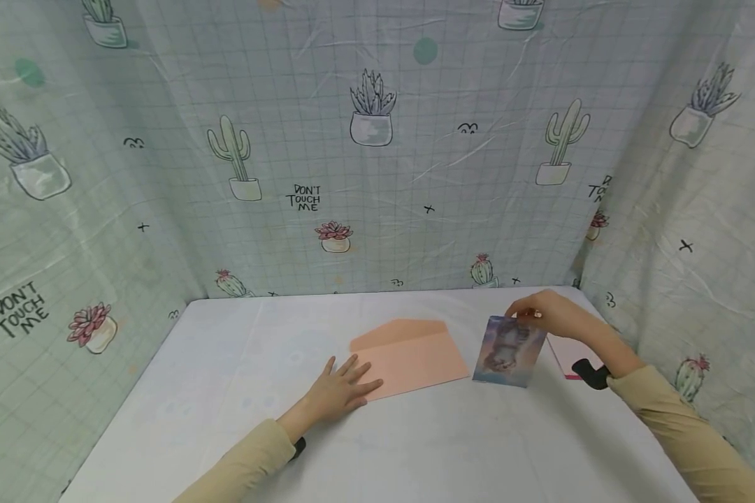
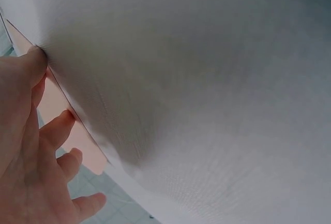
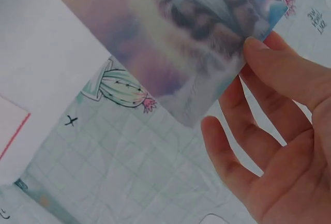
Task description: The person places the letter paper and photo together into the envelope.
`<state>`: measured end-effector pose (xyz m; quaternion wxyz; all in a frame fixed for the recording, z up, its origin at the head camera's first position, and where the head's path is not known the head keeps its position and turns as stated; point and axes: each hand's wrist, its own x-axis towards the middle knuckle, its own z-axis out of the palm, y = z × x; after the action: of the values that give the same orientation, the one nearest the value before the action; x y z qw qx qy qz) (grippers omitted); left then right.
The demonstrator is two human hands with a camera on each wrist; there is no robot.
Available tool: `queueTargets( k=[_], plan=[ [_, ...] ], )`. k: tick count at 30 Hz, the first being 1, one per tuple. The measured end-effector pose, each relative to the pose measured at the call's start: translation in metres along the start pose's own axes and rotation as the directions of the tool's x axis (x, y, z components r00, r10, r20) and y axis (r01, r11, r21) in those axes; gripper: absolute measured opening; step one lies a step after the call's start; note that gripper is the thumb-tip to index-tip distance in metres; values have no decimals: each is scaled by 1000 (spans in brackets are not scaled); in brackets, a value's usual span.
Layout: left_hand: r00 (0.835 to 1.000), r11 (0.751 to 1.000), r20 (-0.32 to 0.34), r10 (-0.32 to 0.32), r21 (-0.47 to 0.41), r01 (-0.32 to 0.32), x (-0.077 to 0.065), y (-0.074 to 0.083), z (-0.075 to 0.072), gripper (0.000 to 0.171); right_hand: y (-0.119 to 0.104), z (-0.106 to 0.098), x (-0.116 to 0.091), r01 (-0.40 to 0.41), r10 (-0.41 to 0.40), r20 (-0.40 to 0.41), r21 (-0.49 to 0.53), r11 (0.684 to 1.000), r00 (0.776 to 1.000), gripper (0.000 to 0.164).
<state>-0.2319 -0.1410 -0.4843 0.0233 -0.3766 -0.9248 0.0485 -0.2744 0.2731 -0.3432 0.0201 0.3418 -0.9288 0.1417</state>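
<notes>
A: What are your feeds showing over there?

B: From my remote seat, I've got a peach envelope [image 1: 415,365] lying on the white bench [image 1: 239,391], flap opened out along its far edge. I'll place everything off that.

A: Left hand?

B: The left hand [image 1: 336,391] is resting on the envelope's left end, fingers spread and relaxed (my left wrist cam is mostly white cloth, lol, but I can see fingertips at the paper's edge).

A: And the right?

B: The right hand [image 1: 550,314] is off to the right of the envelope, pinching a picture card [image 1: 508,355] by its top edge, thumb on the printed side. The card's just right of the envelope. Can't tell if its bottom edge touches the bench. Print looks furry and stripy on a pink-blue background.

A: Anything else?

B: A pale pink pad [image 1: 566,355] with a darker edge, farther right of the envelope, past the card and partly hidden by the arm. Cactus-print cloth [image 1: 415,181] hangs behind the envelope.
</notes>
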Motion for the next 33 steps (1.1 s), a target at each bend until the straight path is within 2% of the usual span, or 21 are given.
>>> queueTargets(
  k=[3, 9, 14, 24, 33],
  plan=[
    [1000, 1000, -2, 2, -2, -2, -1, 0, -1, 42, 5, -2, 2, 6, -7, 18, 68, 998, 1000, 21],
    [1000, 1000, -12, 6, 0, -6, -2, 0, -2, 42, 18, -2, 5, -75, 64, 69, 171, 982, 996, 20],
    [1000, 1000, 0, -1, 6, 1, -1, 0, -1, 42, 29, 1, 9, -113, 93, 94, 243, 963, 991, 21],
    [1000, 1000, 9, -6, -12, 6, -1, 0, 0, 42, 39, 10, 14, -201, 183, 83, 415, 887, 980, 28],
    [1000, 1000, 3, -6, -7, 6, -1, -1, 0, 42, 40, 31, 29, -230, 217, 85, 493, 839, 973, 29]
  ],
)
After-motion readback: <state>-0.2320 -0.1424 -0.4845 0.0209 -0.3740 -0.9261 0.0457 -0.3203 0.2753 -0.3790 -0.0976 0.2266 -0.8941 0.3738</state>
